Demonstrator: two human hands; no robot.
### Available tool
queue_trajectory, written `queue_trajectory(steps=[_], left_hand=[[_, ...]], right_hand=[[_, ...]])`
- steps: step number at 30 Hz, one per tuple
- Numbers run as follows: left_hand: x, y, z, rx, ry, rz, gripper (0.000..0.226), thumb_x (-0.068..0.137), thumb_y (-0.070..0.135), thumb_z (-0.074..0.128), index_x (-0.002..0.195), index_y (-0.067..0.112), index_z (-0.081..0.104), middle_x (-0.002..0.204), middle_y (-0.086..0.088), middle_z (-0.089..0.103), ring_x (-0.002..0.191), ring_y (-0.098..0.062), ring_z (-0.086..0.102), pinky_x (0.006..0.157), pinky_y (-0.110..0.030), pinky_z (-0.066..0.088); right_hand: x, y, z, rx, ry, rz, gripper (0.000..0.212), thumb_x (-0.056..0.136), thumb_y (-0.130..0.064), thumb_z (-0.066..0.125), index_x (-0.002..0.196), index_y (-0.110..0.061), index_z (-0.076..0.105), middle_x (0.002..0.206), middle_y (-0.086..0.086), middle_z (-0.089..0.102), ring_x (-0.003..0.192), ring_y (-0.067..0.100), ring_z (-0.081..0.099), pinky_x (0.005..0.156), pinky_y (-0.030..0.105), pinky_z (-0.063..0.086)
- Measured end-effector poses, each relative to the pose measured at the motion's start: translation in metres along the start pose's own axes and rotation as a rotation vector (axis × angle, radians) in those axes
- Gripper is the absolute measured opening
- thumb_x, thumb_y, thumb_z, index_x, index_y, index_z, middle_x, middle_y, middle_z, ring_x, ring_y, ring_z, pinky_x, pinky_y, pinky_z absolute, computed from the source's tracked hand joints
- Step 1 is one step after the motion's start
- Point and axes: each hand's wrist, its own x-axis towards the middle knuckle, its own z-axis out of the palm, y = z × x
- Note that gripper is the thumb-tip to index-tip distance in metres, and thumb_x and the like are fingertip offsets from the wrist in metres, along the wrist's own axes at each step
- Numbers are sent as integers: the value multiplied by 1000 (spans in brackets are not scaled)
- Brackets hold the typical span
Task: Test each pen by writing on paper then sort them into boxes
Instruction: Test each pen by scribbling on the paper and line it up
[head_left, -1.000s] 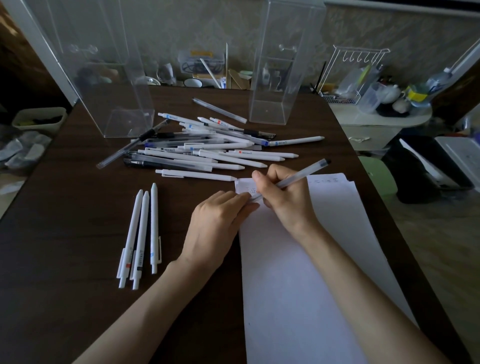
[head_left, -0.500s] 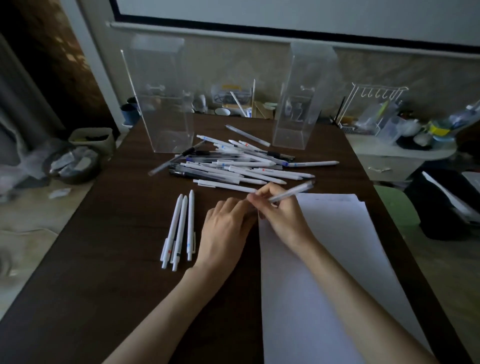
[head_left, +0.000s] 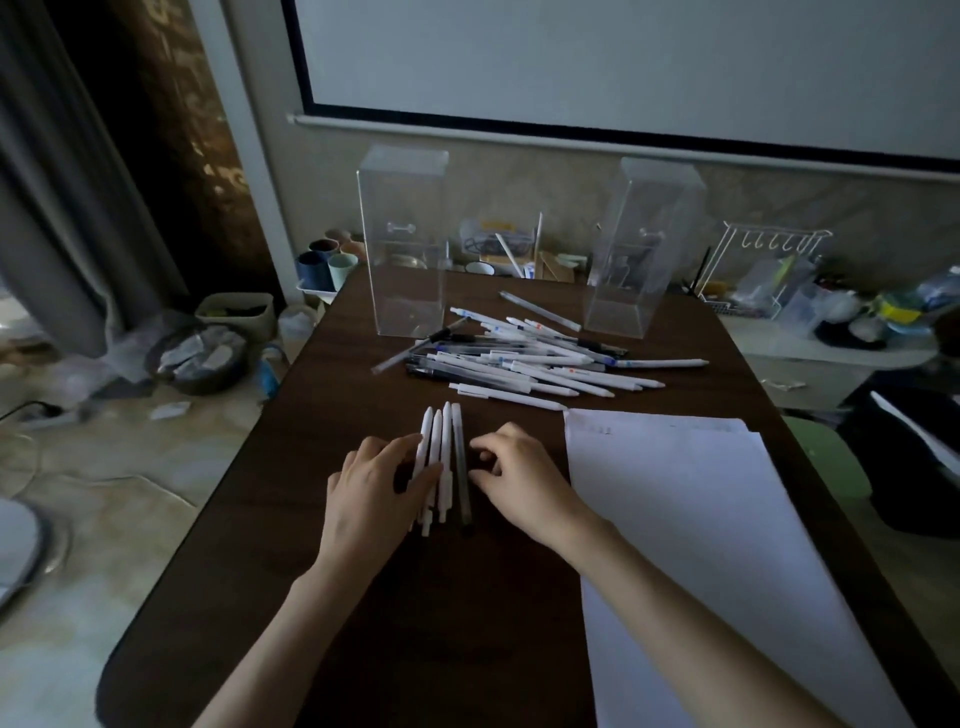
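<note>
Three white pens (head_left: 438, 439) lie side by side on the dark wooden table (head_left: 343, 395), and a clear grey pen (head_left: 460, 462) lies along their right side. My left hand (head_left: 369, 488) rests against the white pens from the left, fingers nearly straight and thumb over their lower ends. Just right of the clear pen is my right hand (head_left: 519, 478), its fingers loosely curled and holding nothing. White paper (head_left: 701, 545) lies to the right. A pile of several pens (head_left: 530, 358) sits farther back. Two tall clear boxes (head_left: 405, 249) (head_left: 634, 249) stand behind the pile.
Cups, small containers and a white wire rack (head_left: 769, 249) crowd the space behind the table's far edge. A bin and bags (head_left: 208, 353) lie on the floor to the left. A dark bag (head_left: 909, 457) stands to the right of the table.
My right hand carried the clear pen from the paper to the left and laid it beside the three white pens. My left hand moved onto those pens. The view tilted upward.
</note>
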Motion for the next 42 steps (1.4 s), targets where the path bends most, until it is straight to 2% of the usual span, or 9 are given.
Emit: queue_trajectory(steps=[12,16,21,27,30,32,34,38,42], left_hand=[[16,-29,-25,90,-28,-104,50,89,49,52,134,29,46,130,-3,46,119,-23,39,94,-36,34],[5,-18,-16,154,11,133,50,90,46,51,136,29,43,139,-1,40,124,-19,40,100,-35,34],[-7,-12,9,314,13,256,51,89,54,37,126,25,58,137,-5,50,125,-21,48,97,-40,42],[1,-25,8,317,101,235,39,91,34,42,118,17,65,129,-8,57,121,-26,53,88,-41,49],[4,-33,5,296,115,213,31,90,24,58,120,15,64,131,-9,55,124,-27,49,91,-42,45],[7,-34,3,289,102,205,34,90,26,57,123,16,61,136,-8,51,130,-26,43,97,-42,41],[9,-28,3,282,98,224,37,91,29,55,126,17,58,141,-7,45,135,-25,35,104,-43,33],[11,9,17,197,81,385,37,91,29,56,126,19,56,141,-5,45,136,-24,31,107,-41,28],[17,58,47,109,34,521,31,89,23,59,120,19,60,134,-6,51,132,-25,38,104,-40,32]], right_hand=[[30,-30,18,-79,28,-12,34,91,-9,56,126,-9,58,122,9,52,113,23,52,98,29,40],[42,18,-20,-380,259,92,28,94,-12,52,122,-12,59,117,4,55,113,22,47,93,31,41],[53,51,-37,-560,180,103,24,96,-17,50,120,-14,52,120,4,58,113,24,49,91,34,40],[56,49,-29,-742,165,-137,64,86,10,49,143,-12,32,128,8,51,118,27,47,100,36,35],[47,46,-35,-752,238,-209,62,77,15,57,134,-10,49,111,10,59,102,30,54,87,37,43],[37,51,-43,-701,346,-241,50,64,17,70,108,-9,68,87,7,62,82,28,59,68,33,48],[25,59,-53,-625,436,-256,39,62,12,77,94,-9,69,81,5,62,75,25,59,61,30,48],[-8,67,-69,-221,556,-136,19,83,-4,68,100,-6,59,88,2,60,77,16,60,62,16,44],[-32,75,-78,251,628,50,30,86,-6,62,107,-19,45,83,-6,54,78,8,55,66,9,44]])
